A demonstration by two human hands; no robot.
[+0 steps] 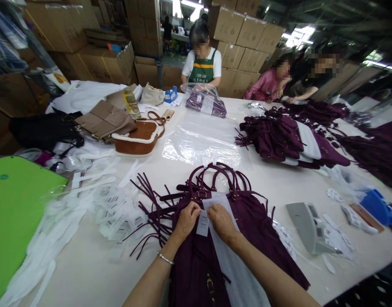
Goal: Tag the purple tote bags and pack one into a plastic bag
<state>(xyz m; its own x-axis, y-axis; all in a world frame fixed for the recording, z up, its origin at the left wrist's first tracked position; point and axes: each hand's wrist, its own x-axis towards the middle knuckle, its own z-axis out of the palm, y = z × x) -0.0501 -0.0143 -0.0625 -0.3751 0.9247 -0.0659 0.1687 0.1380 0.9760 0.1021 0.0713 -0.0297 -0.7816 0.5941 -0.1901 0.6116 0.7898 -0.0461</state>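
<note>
A dark purple handbag (pixel 189 264) with fringe and looped handles (pixel 196 177) lies on the table in front of me. Down its middle runs a strip of white tissue paper (pixel 232 256). My left hand (pixel 187 219) pinches the upper left corner of a white tag (pixel 202 224) over the bag's front. At the tag's upper right, my right hand (pixel 222 221) has its fingers bent together close to the tag's edge; exactly what they grip is hidden. Both hands are just below the handles.
Purple bags (pixel 279 140) are piled at right, near a grey tape dispenser (pixel 311 228). Barcode labels (pixel 119 209) and a green board (pixel 19 213) lie left. A brown bag (pixel 136 138) stands beyond. Across the table, a person in a green apron (pixel 202 70) handles a wrapped bag (pixel 205 102).
</note>
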